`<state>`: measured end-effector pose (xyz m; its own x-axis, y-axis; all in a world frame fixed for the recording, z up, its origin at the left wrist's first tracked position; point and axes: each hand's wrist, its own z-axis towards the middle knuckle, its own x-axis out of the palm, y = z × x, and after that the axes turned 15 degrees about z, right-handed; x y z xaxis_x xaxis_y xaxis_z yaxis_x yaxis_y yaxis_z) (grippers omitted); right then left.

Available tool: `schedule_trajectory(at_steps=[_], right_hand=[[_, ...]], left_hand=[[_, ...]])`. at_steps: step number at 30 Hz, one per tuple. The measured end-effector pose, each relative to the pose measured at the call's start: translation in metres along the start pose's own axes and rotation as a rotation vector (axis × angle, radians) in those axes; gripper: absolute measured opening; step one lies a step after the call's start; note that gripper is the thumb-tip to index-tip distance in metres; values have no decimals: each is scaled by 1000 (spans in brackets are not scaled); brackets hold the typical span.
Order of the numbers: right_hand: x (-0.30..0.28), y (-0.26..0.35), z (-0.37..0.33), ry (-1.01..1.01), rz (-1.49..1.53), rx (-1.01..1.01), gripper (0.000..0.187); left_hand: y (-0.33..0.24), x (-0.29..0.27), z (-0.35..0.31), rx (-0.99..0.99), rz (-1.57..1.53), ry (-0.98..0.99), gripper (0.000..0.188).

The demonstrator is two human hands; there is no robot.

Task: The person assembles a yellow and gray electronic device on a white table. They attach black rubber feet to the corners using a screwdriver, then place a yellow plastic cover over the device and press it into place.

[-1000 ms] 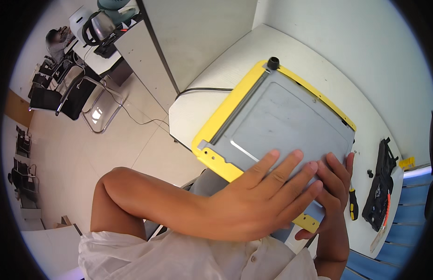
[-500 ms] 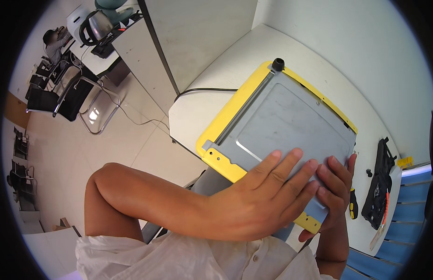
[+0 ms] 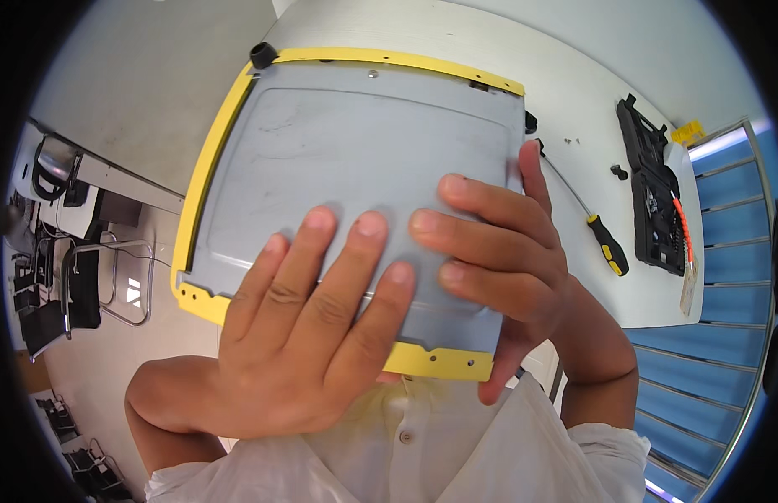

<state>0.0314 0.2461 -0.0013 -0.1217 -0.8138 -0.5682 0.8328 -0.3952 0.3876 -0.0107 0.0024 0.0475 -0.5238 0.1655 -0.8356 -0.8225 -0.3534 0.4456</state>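
A grey metal panel in a yellow frame (image 3: 347,151) tilts up in front of my chest, with a black knob-like foot at its far left corner. It appears to be part of a housing; its kind is not clear. My left hand (image 3: 301,327) lies across the near edge, fingers spread on the grey face, its thumb mostly hidden beneath. Around the right edge, my right hand (image 3: 510,251) has several fingers on the face and its palm behind. Right of it, a black and yellow screwdriver (image 3: 609,246) lies on the white table (image 3: 657,310).
An opened black tool case (image 3: 649,184) lies at the right, beside an orange-red thin tool (image 3: 681,220). Small black parts (image 3: 619,172) and tiny screws are near it. Metal rails (image 3: 728,243) run beyond the table. A kettle (image 3: 55,163) and chairs (image 3: 87,289) are far left.
The view has swung right, so the panel appears turned and further left, and more of the screwdriver shows. Both hands stay on the panel; the gap between them has widened.
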Motion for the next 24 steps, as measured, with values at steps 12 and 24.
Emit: schedule_trajectory(at_steps=[12, 24], right_hand=[[5, 0, -1, -50, 20, -15, 68], [10, -5, -2, -116, 52, -64, 70]], left_hand=[[2, 1, -2, 24, -21, -9, 39], [4, -16, 5, -19, -115, 116, 68]])
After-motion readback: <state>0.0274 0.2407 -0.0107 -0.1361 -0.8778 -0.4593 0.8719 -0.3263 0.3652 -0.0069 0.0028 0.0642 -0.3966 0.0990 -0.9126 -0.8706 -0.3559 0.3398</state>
